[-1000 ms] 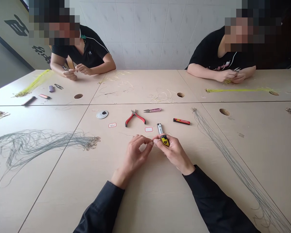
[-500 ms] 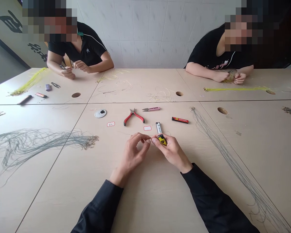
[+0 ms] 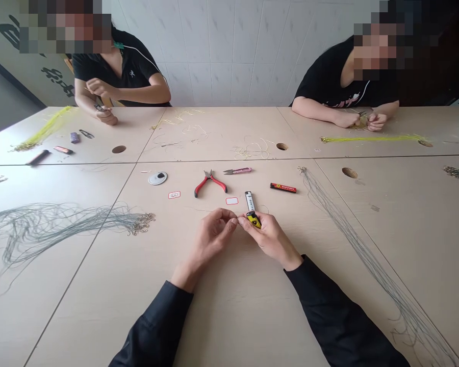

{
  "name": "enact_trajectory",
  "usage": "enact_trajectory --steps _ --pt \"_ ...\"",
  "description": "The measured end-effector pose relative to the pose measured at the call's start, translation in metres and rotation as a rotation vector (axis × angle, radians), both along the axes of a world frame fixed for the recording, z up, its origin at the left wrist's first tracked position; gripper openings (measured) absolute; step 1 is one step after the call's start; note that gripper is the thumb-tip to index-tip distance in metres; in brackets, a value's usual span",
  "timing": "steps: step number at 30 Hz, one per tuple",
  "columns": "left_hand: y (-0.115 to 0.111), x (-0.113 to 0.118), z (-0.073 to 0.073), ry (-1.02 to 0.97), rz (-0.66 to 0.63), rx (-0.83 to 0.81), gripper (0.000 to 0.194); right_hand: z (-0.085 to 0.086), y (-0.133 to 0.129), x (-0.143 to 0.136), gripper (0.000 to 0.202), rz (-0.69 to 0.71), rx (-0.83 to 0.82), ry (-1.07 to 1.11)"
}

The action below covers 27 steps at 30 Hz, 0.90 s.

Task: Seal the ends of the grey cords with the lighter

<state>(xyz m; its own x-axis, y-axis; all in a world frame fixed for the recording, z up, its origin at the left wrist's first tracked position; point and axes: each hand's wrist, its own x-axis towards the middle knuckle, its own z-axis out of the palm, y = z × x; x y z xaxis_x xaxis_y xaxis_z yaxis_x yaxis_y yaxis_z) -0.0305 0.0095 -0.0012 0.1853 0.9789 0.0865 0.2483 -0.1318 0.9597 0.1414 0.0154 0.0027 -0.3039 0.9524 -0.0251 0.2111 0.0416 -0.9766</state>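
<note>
My left hand (image 3: 213, 235) is closed, thumb and forefinger pinched together on what looks like a thin line (image 3: 201, 209), most of it hidden by the fingers. Its tip meets the fingertips of my right hand (image 3: 272, 237). That hand is wrapped round a yellow and black lighter (image 3: 254, 219), with its thumb and forefinger pinched too. Just beyond it lies a white lighter (image 3: 250, 200). Red-handled pliers (image 3: 210, 182), pink thread snips (image 3: 238, 171) and a red lighter (image 3: 283, 188) rest farther out on the table.
Bundles of grey-green line with small metal hooks lie left (image 3: 118, 223) and right (image 3: 344, 237). A round metal lid (image 3: 158, 178) and two red-edged labels, one here (image 3: 231, 201), sit near the pliers. Two co-workers are opposite, with yellow line bundles (image 3: 371, 138) nearby. The table has round holes (image 3: 349, 173).
My hands keep nearly the same pose; the yellow lighter has tilted slightly in my right hand. The co-worker on the left has raised one hand and drawn it leftward.
</note>
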Motion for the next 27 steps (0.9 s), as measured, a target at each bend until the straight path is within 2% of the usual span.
enact_trajectory --steps 9,15,20,27 --pt "0.0004 -0.0003 -0.0069 0.073 -0.002 0.054 0.023 -0.0002 0.0006 0.0004 0.034 0.024 0.01 -0.031" --pt "-0.0003 0.0 -0.0082 0.08 0.012 0.076 0.026 -0.0016 0.0014 0.0021 0.036 -0.047 0.032 -0.088" --pt "-0.0008 -0.0004 -0.0074 0.111 -0.005 0.089 0.024 0.0015 0.0013 0.0013 0.027 -0.004 -0.008 -0.055" --pt "-0.0023 -0.0004 -0.0077 0.244 -0.044 0.17 0.019 -0.0009 -0.0007 -0.0011 0.021 -0.016 0.003 -0.146"
